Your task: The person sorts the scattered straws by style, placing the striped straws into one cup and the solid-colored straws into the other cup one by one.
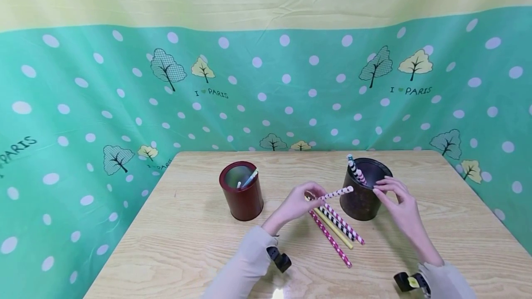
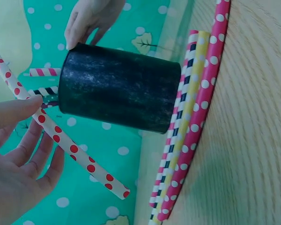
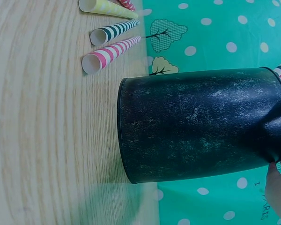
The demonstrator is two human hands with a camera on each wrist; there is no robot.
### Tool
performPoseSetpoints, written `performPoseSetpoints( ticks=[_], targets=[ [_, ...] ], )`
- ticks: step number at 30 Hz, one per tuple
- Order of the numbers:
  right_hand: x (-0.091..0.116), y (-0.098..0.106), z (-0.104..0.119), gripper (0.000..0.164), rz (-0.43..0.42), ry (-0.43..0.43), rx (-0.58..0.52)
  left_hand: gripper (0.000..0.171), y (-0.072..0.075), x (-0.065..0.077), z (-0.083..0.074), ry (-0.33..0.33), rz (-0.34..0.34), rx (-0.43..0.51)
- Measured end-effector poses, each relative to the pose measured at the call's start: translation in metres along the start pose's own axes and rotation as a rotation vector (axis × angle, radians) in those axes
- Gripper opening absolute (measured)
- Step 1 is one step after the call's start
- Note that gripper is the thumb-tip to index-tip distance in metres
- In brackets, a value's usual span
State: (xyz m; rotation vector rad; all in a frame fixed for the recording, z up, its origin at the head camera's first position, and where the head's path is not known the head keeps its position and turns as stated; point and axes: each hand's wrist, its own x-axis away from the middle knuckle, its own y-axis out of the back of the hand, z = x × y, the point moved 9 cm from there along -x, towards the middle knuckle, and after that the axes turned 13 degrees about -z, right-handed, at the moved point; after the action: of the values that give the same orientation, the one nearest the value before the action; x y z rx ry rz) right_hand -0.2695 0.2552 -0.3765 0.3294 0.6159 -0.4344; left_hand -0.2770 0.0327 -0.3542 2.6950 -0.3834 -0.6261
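My left hand [image 1: 302, 203] pinches a white paper straw with red dots [image 2: 74, 149] between thumb and fingers, held tilted above the table. Beside it stands a black can [image 2: 119, 89] with several striped straws [image 1: 356, 172] leaning inside at its left rim. The fingertips of my right hand [image 1: 401, 202] touch the rim of that can on its right side. Below my left hand lie a pink dotted straw [image 1: 332, 241], a yellow straw [image 2: 189, 108], a black-and-white striped straw [image 3: 113, 32] and a pink-and-white striped straw [image 3: 110, 55], side by side.
A dark red can [image 1: 244, 200] stands to the left on the wooden table [image 1: 166, 243], with a blue straw [image 1: 250, 178] and a white one in it. Behind the table hangs a green dotted curtain [image 1: 282, 105].
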Motion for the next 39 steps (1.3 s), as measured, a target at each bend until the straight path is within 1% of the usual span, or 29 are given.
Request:
performPoseSetpoints(
  ticks=[3,6,10,11,13,17,18,20,21,22,25,27,28,31,32,33,34,35,36,37,38,39],
  targets=[
    [0.000,0.000,0.000,0.009,-0.005,-0.011,0.024,0.017,0.001,-0.001,-0.002,0.015,-0.014,0.021],
    [0.000,0.000,-0.003,0.008,-0.020,-0.014,0.006,0.018,0.002,-0.003,-0.004,0.031,-0.029,0.037],
    [0.000,0.001,-0.005,0.009,-0.025,-0.010,-0.005,0.019,0.004,-0.007,-0.006,0.050,-0.060,0.082],
    [0.000,0.001,-0.013,0.008,-0.024,-0.004,-0.038,0.019,0.004,-0.008,-0.007,0.056,-0.068,0.093],
    [-0.001,0.000,-0.023,0.010,-0.003,-0.003,-0.032,0.019,0.005,-0.010,-0.008,0.069,-0.087,0.119],
    [-0.001,0.001,-0.074,0.012,-0.004,0.036,-0.044,0.020,0.009,-0.015,-0.013,0.087,-0.122,0.164],
    [-0.001,0.002,-0.079,0.012,-0.007,0.041,-0.016,0.020,0.009,-0.016,-0.014,0.087,-0.132,0.179],
    [-0.001,0.002,-0.094,0.013,-0.015,0.055,-0.041,0.021,0.012,-0.018,-0.018,0.086,-0.155,0.204],
    [-0.001,0.002,-0.092,0.013,-0.013,0.058,-0.044,0.021,0.013,-0.019,-0.020,0.087,-0.170,0.216],
    [-0.001,0.001,-0.083,0.012,-0.007,0.052,-0.040,0.022,0.015,-0.020,-0.022,0.089,-0.184,0.227],
    [0.000,-0.001,-0.046,0.011,0.008,0.029,-0.051,0.022,0.018,-0.021,-0.027,0.093,-0.231,0.269],
    [0.000,-0.002,-0.022,0.011,0.012,0.016,-0.020,0.022,0.020,-0.023,-0.031,0.094,-0.266,0.301],
    [0.000,-0.002,-0.016,0.010,0.011,0.016,-0.033,0.022,0.021,-0.025,-0.033,0.087,-0.280,0.323],
    [0.000,-0.001,-0.022,0.008,0.011,0.041,-0.057,0.022,0.023,-0.029,-0.041,0.068,-0.313,0.377],
    [-0.001,-0.001,-0.030,0.010,0.010,0.050,-0.085,0.023,0.023,-0.030,-0.044,0.058,-0.318,0.394],
    [-0.001,-0.001,-0.031,0.010,0.014,0.048,-0.076,0.023,0.023,-0.032,-0.046,0.048,-0.323,0.409],
    [-0.001,-0.001,-0.029,0.010,0.014,0.052,-0.099,0.024,0.022,-0.034,-0.049,0.040,-0.325,0.421],
    [-0.001,-0.001,-0.026,0.010,0.015,0.042,-0.080,0.024,0.022,-0.035,-0.052,0.031,-0.330,0.426],
    [-0.001,-0.001,-0.015,0.009,0.015,0.033,-0.067,0.024,0.022,-0.037,-0.054,0.023,-0.332,0.429],
    [-0.001,-0.001,-0.010,0.009,0.013,0.016,-0.056,0.023,0.021,-0.038,-0.056,0.013,-0.337,0.437],
    [-0.001,0.000,-0.021,0.009,0.009,0.021,-0.052,0.023,0.021,-0.039,-0.058,0.005,-0.337,0.442],
    [0.000,0.000,-0.026,0.009,0.007,0.017,-0.021,0.023,0.020,-0.041,-0.059,-0.001,-0.343,0.447]
  ],
)
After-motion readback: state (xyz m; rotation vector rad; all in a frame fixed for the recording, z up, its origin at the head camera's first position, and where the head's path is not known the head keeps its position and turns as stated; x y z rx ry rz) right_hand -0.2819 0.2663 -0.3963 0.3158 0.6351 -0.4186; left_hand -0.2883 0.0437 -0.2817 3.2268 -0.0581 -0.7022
